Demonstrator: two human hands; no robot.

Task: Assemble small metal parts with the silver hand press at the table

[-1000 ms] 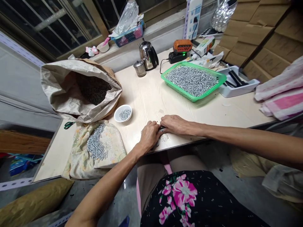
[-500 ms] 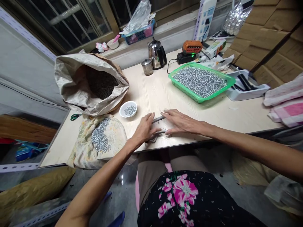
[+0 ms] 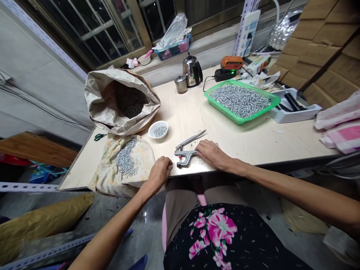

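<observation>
Grey metal snap-fastener pliers (image 3: 184, 154) lie on the table near its front edge, handles spread, with a red and a black die at the jaw. My right hand (image 3: 212, 153) is closed over the lower handle, hiding its end; the upper handle stays free of it. At the table edge, left of the jaw, my left hand (image 3: 161, 171) is apart from the pliers. Its fingers are curled together, and whatever is under them is hidden. Close by on the left, small silvery metal pieces (image 3: 125, 159) lie on a patterned cloth (image 3: 144, 157).
A white bowl (image 3: 165, 131) of the same pieces stands beyond my left hand, beside a large open sack (image 3: 98, 101) of dark contents. To the right is a green basket (image 3: 240, 120) full of silvery pieces. A kettle (image 3: 191, 71) and a lidded jar (image 3: 180, 85) stand behind.
My left hand has drawn back from the pliers, left and toward the table edge. My right hand has shifted slightly right and curled over the lower handle. The pliers now show plainly.
</observation>
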